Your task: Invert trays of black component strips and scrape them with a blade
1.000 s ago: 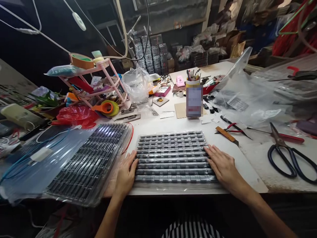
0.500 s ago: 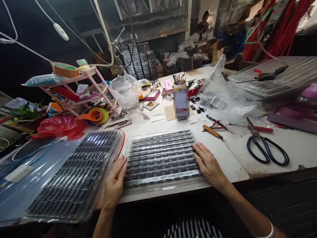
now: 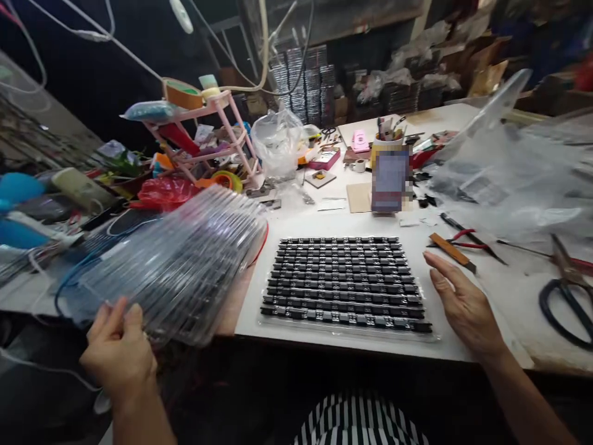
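My left hand point(image 3: 121, 346) pinches the near corner of a clear ribbed plastic tray cover point(image 3: 185, 247), tilted and a little blurred, over the stack of trays on the left. In front of me lies a clear tray point(image 3: 345, 332) holding several rows of black strip-like parts point(image 3: 347, 281), uncovered. Just right of that tray, my right hand point(image 3: 463, 306) is open, its fingers apart and holding nothing.
A wooden-handled knife point(image 3: 451, 250), red-handled pliers point(image 3: 470, 238) and large scissors point(image 3: 567, 303) lie to the right. Behind the tray stands a phone-like item point(image 3: 391, 182), blurred out. A pink rack point(image 3: 222, 133) and clear plastic bags point(image 3: 278, 142) stand at the back left.
The clear cover has come off the middle tray and moved left in my left hand. My right hand has left the tray's edge. The view has turned left.
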Tool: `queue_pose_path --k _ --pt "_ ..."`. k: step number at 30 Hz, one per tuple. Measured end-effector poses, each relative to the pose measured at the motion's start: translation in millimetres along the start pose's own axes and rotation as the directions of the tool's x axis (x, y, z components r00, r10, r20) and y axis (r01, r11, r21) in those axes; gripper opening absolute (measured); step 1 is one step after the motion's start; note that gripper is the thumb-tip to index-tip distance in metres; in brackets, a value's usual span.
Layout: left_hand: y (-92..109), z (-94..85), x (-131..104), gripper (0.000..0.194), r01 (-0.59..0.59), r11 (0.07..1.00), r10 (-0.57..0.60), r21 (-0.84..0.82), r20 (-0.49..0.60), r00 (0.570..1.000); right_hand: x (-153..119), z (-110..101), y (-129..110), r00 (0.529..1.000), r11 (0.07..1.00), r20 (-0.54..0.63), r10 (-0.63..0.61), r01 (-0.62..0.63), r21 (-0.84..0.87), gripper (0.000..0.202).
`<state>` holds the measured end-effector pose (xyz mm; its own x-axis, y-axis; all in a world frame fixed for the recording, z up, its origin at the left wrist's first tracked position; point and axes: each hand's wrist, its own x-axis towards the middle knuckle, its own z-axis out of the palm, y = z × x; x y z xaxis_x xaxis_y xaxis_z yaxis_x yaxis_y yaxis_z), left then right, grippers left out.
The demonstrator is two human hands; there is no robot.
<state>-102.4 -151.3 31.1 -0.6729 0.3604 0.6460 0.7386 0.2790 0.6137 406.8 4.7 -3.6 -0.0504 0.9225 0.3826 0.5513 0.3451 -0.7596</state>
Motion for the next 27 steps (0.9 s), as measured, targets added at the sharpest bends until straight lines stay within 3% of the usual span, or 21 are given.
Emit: queue_pose_path --k 2,4,6,8,10,11,13,14,17,19,23,27 --pt "-16.7 -11.0 6.0 0.04 0.066 0.989 -0.066 0.133 -0.01 0.998 -2.2 4.5 12.4 0.999 0.999 0.039 0.012 -0.011 -0.035 0.04" --pt "-11.8 -16.1 3.7 0.03 0.084 0.967 -0.089 0.242 0.01 0.996 -5.0 6.6 18.4 0.998 0.997 0.063 -0.006 0.011 -0.071 0.041" --pt "10.6 -14.3 -4.0 0.029 0.019 0.951 -0.024 0.31 0.011 1.0 -7.2 6.9 19.2 0.997 0.994 0.074 -0.025 0.033 -0.102 0.042" --pt "42.0 -5.0 -14.0 0.031 -0.127 0.939 0.14 0.319 -0.019 0.99 -8.3 6.5 17.8 0.996 0.991 0.08 -0.033 0.043 -0.125 0.042" --pt "73.3 12.3 -23.6 0.028 -0.262 0.952 0.258 0.16 0.043 0.965 -8.7 6.2 16.8 0.996 0.989 0.08 -0.035 0.046 -0.138 0.042" --pt "86.6 23.6 -27.8 0.028 -0.287 0.957 0.278 0.037 0.153 0.948 -8.7 6.2 16.7 0.996 0.989 0.078 -0.035 0.046 -0.14 0.041" --pt "106.2 49.9 -34.3 0.033 -0.253 0.955 0.295 -0.156 0.383 0.875 -8.7 6.2 17.2 0.996 0.989 0.077 -0.037 0.048 -0.14 0.04" --pt "112.3 63.7 -36.5 0.037 -0.23 0.951 0.304 -0.207 0.495 0.814 -8.8 6.2 17.5 0.996 0.989 0.078 -0.043 0.054 -0.14 0.04" --pt "118.7 103.2 -38.7 0.057 -0.208 0.954 0.3 -0.218 0.731 0.612 -8.9 5.6 16.6 0.994 0.987 0.08 -0.068 0.079 -0.143 0.038" --pt "116.8 125.1 -37.4 0.07 -0.208 0.964 0.253 -0.168 0.825 0.505 -8.7 4.8 14.3 0.995 0.986 0.076 -0.071 0.082 -0.144 0.036" --pt "112.0 152.7 -35.2 0.082 -0.221 0.97 0.182 -0.097 0.897 0.404 -6.9 3.7 9.2 0.995 0.988 0.072 -0.075 0.084 -0.13 0.033" --pt "115.7 157.6 -38.8 0.081 -0.28 0.954 0.209 -0.11 0.912 0.354 -5.4 3.7 8.1 0.994 0.989 0.082 -0.07 0.08 -0.126 0.031"
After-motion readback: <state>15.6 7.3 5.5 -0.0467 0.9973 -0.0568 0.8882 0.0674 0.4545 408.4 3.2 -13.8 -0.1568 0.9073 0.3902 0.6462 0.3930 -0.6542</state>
